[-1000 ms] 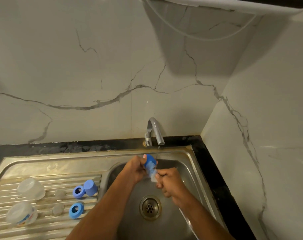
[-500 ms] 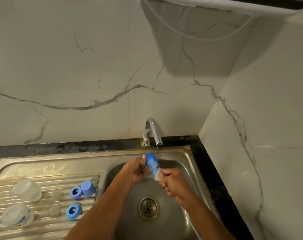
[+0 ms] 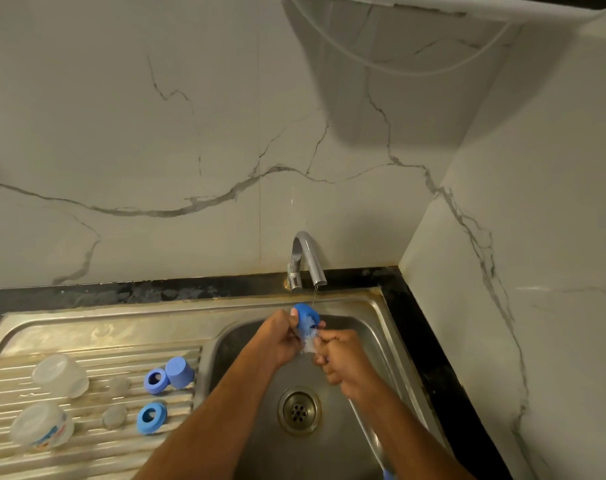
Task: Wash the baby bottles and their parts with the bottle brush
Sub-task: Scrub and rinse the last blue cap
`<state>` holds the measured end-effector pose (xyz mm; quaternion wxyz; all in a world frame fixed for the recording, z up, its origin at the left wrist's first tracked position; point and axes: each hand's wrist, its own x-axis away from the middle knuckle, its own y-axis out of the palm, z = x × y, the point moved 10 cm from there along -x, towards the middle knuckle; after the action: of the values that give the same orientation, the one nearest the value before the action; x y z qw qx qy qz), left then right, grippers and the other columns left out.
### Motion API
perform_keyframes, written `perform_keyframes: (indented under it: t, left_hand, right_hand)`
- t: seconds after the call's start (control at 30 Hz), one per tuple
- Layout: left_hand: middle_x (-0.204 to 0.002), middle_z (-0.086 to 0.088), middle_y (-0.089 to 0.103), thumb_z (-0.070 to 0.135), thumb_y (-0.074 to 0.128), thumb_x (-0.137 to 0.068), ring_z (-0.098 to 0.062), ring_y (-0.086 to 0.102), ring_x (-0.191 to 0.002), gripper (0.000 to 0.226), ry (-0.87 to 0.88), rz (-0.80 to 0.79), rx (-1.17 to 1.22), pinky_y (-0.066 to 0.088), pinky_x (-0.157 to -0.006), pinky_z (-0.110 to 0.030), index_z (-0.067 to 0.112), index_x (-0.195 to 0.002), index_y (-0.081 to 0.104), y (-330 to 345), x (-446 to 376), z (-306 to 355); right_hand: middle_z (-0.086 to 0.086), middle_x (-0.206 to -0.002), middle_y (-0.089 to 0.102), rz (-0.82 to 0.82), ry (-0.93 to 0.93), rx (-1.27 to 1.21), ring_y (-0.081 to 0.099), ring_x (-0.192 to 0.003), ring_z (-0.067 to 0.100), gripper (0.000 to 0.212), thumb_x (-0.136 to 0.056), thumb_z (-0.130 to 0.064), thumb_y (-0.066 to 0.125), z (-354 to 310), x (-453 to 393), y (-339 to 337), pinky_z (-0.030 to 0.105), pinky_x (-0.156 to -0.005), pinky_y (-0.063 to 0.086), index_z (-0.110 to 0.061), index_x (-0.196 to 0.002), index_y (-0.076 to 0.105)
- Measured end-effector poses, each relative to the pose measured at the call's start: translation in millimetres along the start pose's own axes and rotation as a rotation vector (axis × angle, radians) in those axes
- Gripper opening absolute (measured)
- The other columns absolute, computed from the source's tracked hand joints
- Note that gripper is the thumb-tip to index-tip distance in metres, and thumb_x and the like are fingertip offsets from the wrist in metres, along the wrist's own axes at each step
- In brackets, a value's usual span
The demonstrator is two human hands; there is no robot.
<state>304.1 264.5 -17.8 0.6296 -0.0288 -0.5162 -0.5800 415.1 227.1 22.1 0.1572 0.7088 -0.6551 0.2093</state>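
Observation:
Over the sink basin (image 3: pixel 360 327) my left hand (image 3: pixel 277 337) grips a blue bottle cap (image 3: pixel 306 315) just under the tap. My right hand (image 3: pixel 343 360) grips the bottle brush, whose blue and white bristles (image 3: pixel 308 332) are pushed into the cap; the handle is mostly hidden in my fist. On the draining board (image 3: pixel 86 344) lie two clear bottles (image 3: pixel 60 374) (image 3: pixel 41 427), two clear nipples (image 3: pixel 118 384) (image 3: pixel 114 415), two blue rings (image 3: pixel 155 381) (image 3: pixel 151 416) and another blue cap (image 3: pixel 180 371).
A thin stream of water runs from the chrome tap (image 3: pixel 306 258). The drain (image 3: pixel 298 409) sits in the basin's middle. A black counter strip (image 3: pixel 429 358) borders the sink, with marble walls behind and to the right.
The hands stay under the tap; the brush has shifted slightly in the cap. The view has drifted a little.

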Motion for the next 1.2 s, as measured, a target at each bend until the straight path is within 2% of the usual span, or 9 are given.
perform_keyframes:
  t: [0.17, 0.3, 0.5, 0.6, 0.7, 0.87, 0.97, 1.07, 1.2]
  left_hand:
    - [-0.129, -0.03, 0.059, 0.008, 0.045, -0.098, -0.038, 0.063, -0.113, 0.035, 0.0, 0.029, 0.075, 0.053, -0.086, -0.054, -0.003, -0.132, 0.046, -15, -8, 7]
    - [-0.12, -0.028, 0.064, 0.006, 0.045, -0.098, -0.036, 0.064, -0.109, 0.027, -0.026, -0.002, -0.011, 0.054, -0.09, -0.05, -0.006, -0.122, 0.053, -3, 2, -8]
    - [-0.122, -0.026, 0.06, -0.008, 0.046, -0.092, -0.035, 0.062, -0.111, 0.039, 0.048, 0.064, -0.195, 0.053, -0.098, -0.05, -0.002, -0.129, 0.055, -20, -10, 12]
    - [-0.117, -0.025, 0.066, 0.012, 0.061, -0.095, -0.037, 0.069, -0.107, 0.028, 0.08, 0.094, -0.164, 0.055, -0.096, -0.05, -0.001, -0.119, 0.057, -14, -6, 11]
    - [-0.119, -0.025, 0.064, 0.016, 0.063, -0.095, -0.037, 0.068, -0.106, 0.033, 0.095, 0.119, -0.127, 0.057, -0.087, -0.049, -0.001, -0.122, 0.055, -13, -8, 9]
    - [-0.124, -0.029, 0.059, 0.006, 0.051, -0.096, -0.042, 0.063, -0.114, 0.023, 0.086, 0.118, 0.002, 0.05, -0.101, -0.055, -0.002, -0.118, 0.053, -11, -8, 14]
    - [-0.119, -0.028, 0.06, 0.006, 0.047, -0.1, -0.039, 0.064, -0.11, 0.023, 0.07, 0.132, 0.009, 0.054, -0.093, -0.05, -0.004, -0.119, 0.053, -8, 0, 1]
    - [-0.111, -0.025, 0.061, 0.004, 0.05, -0.097, -0.035, 0.061, -0.11, 0.02, 0.075, 0.151, -0.012, 0.047, -0.106, -0.051, -0.006, -0.114, 0.057, -12, -3, 10]
    - [-0.125, -0.027, 0.061, 0.007, 0.053, -0.096, -0.039, 0.062, -0.116, 0.028, 0.061, 0.139, 0.004, 0.048, -0.105, -0.054, -0.003, -0.122, 0.055, -5, -9, 5]
  right_hand:
    - [0.005, -0.063, 0.05, -0.088, -0.005, -0.012, 0.033, -0.045, 0.009, 0.019, -0.1, -0.013, 0.051, 1, 11, 5, 0.022, -0.04, 0.02, -0.009, -0.105, 0.07]
    - [0.003, -0.06, 0.051, 0.014, -0.007, 0.052, 0.036, -0.042, 0.008, 0.02, -0.1, -0.014, 0.049, 3, -1, -5, 0.021, -0.038, 0.024, -0.013, -0.104, 0.069]
    - [-0.004, -0.067, 0.063, 0.085, -0.304, 0.506, 0.057, -0.055, 0.0, 0.02, -0.098, -0.013, 0.055, -15, 11, -8, 0.021, -0.054, 0.051, -0.013, -0.095, 0.074]
    - [-0.003, -0.067, 0.061, 0.151, -0.289, 0.73, 0.053, -0.057, 0.004, 0.023, -0.097, -0.021, 0.056, -18, 4, -2, 0.029, -0.056, 0.049, -0.021, -0.075, 0.065]
    - [0.0, -0.074, 0.065, 0.106, -0.246, 0.504, 0.058, -0.06, 0.009, 0.019, -0.097, -0.013, 0.056, -16, 5, 9, 0.025, -0.057, 0.052, -0.012, -0.084, 0.07]
    - [0.002, -0.062, 0.054, -0.032, 0.004, -0.025, 0.037, -0.044, 0.008, 0.019, -0.1, -0.013, 0.051, -3, 8, -1, 0.021, -0.039, 0.024, -0.014, -0.106, 0.069]
    - [0.002, -0.061, 0.05, -0.072, 0.083, -0.025, 0.032, -0.044, 0.008, 0.023, -0.1, -0.013, 0.048, 6, 5, 5, 0.02, -0.039, 0.022, -0.012, -0.111, 0.068]
    - [0.004, -0.062, 0.05, -0.115, 0.06, -0.047, 0.031, -0.046, 0.008, 0.02, -0.1, -0.011, 0.05, 5, 14, 8, 0.021, -0.04, 0.019, -0.009, -0.108, 0.068]
    - [0.001, -0.061, 0.05, -0.059, 0.096, -0.096, 0.033, -0.046, 0.009, 0.022, -0.1, -0.014, 0.047, 3, 2, -5, 0.02, -0.039, 0.023, -0.009, -0.11, 0.066]
